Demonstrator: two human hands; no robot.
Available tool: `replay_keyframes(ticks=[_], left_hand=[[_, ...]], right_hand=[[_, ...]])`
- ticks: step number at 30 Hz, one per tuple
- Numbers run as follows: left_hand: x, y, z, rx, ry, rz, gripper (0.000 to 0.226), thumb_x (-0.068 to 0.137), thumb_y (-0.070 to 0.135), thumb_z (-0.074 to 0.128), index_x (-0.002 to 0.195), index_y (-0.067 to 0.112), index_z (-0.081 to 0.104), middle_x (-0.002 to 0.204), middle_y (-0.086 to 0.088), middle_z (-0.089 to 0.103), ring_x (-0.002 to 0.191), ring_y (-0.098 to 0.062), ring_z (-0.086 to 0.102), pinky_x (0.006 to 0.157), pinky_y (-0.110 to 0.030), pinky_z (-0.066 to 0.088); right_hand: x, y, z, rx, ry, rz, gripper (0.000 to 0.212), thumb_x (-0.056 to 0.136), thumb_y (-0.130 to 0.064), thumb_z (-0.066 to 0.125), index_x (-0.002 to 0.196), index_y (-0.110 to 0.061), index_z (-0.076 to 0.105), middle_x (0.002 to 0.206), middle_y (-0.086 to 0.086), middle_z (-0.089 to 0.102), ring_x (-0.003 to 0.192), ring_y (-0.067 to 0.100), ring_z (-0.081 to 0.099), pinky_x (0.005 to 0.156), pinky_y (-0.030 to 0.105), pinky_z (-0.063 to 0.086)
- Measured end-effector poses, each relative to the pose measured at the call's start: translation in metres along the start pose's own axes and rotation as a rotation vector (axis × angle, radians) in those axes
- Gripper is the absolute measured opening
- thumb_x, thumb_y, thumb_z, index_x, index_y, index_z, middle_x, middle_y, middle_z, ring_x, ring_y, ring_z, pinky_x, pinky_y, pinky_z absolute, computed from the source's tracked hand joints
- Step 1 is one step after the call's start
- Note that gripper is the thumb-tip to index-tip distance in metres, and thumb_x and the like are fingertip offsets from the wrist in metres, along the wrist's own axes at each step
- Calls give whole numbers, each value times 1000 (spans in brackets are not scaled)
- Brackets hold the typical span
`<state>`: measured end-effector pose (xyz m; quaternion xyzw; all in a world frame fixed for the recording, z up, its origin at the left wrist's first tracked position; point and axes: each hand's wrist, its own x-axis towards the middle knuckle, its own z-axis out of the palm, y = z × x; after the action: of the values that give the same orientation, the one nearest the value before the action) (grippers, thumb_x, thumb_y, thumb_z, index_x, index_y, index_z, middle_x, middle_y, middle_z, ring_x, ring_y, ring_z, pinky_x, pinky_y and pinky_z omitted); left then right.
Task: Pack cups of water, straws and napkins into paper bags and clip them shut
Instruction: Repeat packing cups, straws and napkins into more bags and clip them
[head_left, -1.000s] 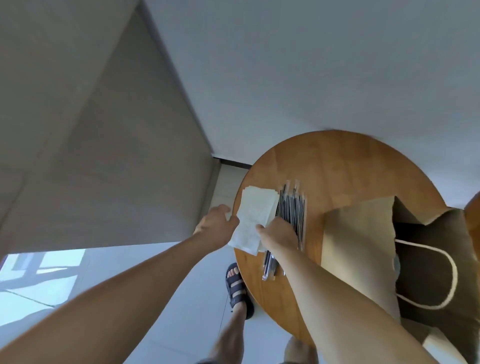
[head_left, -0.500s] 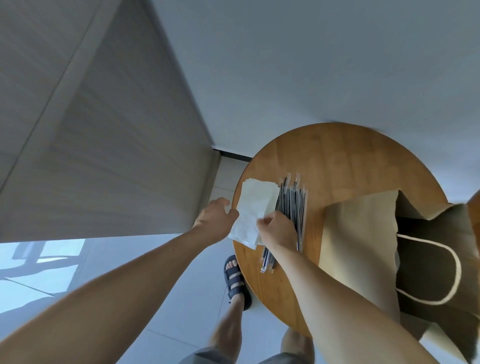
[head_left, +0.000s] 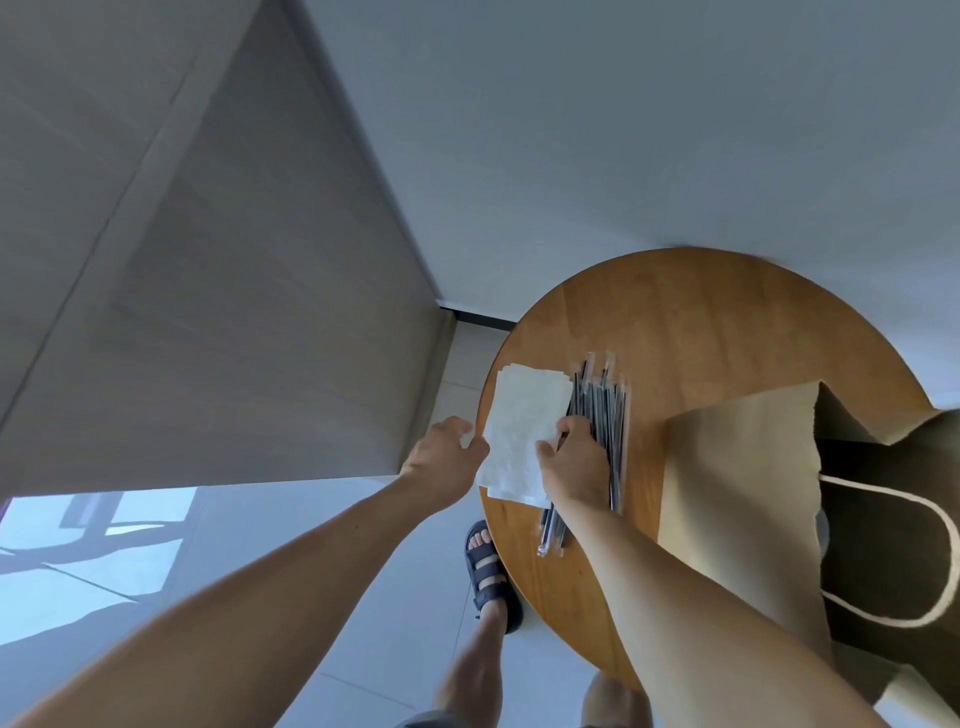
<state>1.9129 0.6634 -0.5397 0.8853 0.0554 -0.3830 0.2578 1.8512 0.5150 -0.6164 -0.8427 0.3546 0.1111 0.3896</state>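
The left hand (head_left: 441, 457) pinches the left side of a white napkin (head_left: 519, 431) and the right hand (head_left: 574, 462) pinches its right side, at the edge of the round worktop (head_left: 701, 322). Black straws (head_left: 605, 410) lie just beside it, with an open paper bag (head_left: 737, 493) further right.

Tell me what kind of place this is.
Indoors, perhaps a cafe or home: a round wooden table by plain walls, a tiled floor, and napkins, straws and a paper bag set out.

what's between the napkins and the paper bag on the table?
Head view: the wrapped straws lie between the napkins and the paper bag, partly under the right hand. Then bare table up to the bag.
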Motion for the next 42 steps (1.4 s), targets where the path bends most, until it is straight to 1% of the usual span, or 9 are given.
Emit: replay_keyframes(ticks=[6,8,12,17,23,30,35,37,42], left_hand=[[3,-6,3,23,0,21,44,98,32,44,134,8,51,138,-9,55,91,-17,55,73,-26,41],[2,-6,3,25,-2,17,45,99,33,44,139,13,49,140,-6,53,98,-14,52,78,-27,41],[2,-6,3,-7,-5,16,45,97,30,45,134,4,50,138,-18,53,113,-31,58,75,-32,44],[4,-11,0,-4,-2,19,47,100,36,45,143,18,45,147,-2,48,125,-20,50,88,-26,38],[1,-17,0,35,-8,1,46,100,38,44,143,20,45,146,-1,48,125,-21,50,92,-29,42],[-1,-14,0,69,-36,8,46,100,39,43,142,19,45,146,-1,48,127,-21,50,103,-37,44],[0,-11,-1,67,-39,8,46,100,39,43,141,19,45,145,-2,49,125,-21,51,97,-34,44],[1,-7,-2,64,-34,9,46,99,39,44,140,20,45,144,-1,49,122,-21,51,92,-32,44],[1,7,-6,-12,-18,39,46,99,39,44,141,20,45,144,-1,48,117,-17,49,86,-28,38]], right_hand=[[6,1,6,-10,17,68,13,96,-28,60,96,-14,61,83,-2,65,70,13,61,53,19,45],[5,0,6,9,31,100,12,95,-27,60,95,-15,59,81,-3,63,66,11,58,50,18,41],[3,-1,9,116,61,154,18,92,-23,65,100,-16,50,82,-1,61,62,9,54,49,18,39],[3,-6,12,118,40,170,22,93,-26,65,108,-12,57,87,-3,61,76,17,61,62,24,49],[4,-9,11,118,45,213,20,94,-32,62,103,-14,58,79,-4,62,65,12,57,47,20,36],[14,-12,7,113,-10,249,20,98,-30,55,100,-11,61,77,-1,62,65,15,57,49,23,37],[9,-20,1,-3,42,213,21,97,-35,54,99,-16,62,99,1,49,78,25,62,61,26,46],[5,-25,-1,42,99,200,19,96,-35,57,95,-18,64,102,1,42,81,24,59,67,26,47],[-6,-41,-3,422,43,142,13,88,-21,64,77,-19,58,78,-6,62,74,15,60,56,21,39]])
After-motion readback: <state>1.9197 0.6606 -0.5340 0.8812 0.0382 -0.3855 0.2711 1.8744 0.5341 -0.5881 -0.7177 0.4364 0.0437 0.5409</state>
